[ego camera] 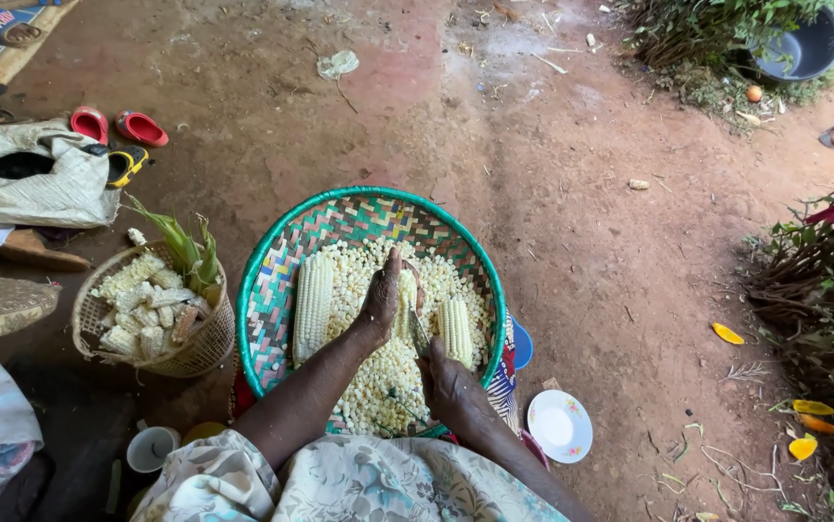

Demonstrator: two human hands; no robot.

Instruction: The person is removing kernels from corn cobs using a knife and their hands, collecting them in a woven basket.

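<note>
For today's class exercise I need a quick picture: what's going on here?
A person sits over a woven tray on bare earth, cutting kernels off maize. The left hand holds a cob upright in the tray, and the right hand works a knife against it. Loose kernels cover the tray's middle, with two more cobs lying either side: a whole one on the left and a shorter one on the right. A basket of stripped cobs stands to the left, and a small plate lies to the right.
</note>
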